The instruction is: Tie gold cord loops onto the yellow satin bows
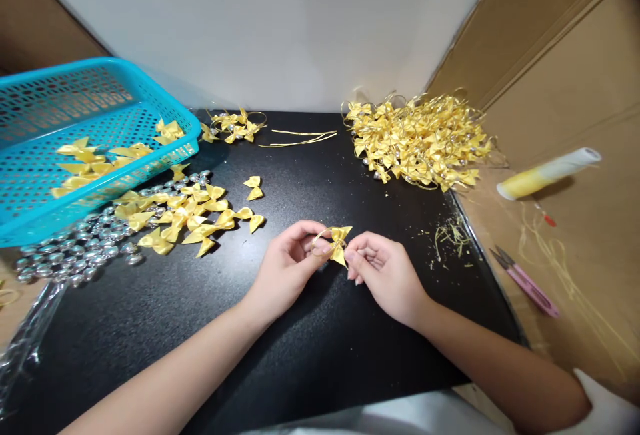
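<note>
Above the middle of the black table (295,328), a yellow ribbon bow (339,243) with a thin gold cord looped at its left side is between my two hands. My left hand (299,255) is closed, with thumb and fingers pinching the bow's left side by the cord. My right hand (383,265) pinches at the bow's right edge, its fingers curled; whether it grips the ribbon or a cord end is too small to tell. To the left lie loose yellow bows (187,215) beside a heap of silver bells or beads (85,245).
A blue plastic basket (165,91) holding bows stands at left. Behind are a small group of corded bows (233,127), gold cord pieces (300,138) and a large pile of corded bows (415,141). On the right are cord scraps (453,238), pink thread snips (527,285) and a spool (550,173).
</note>
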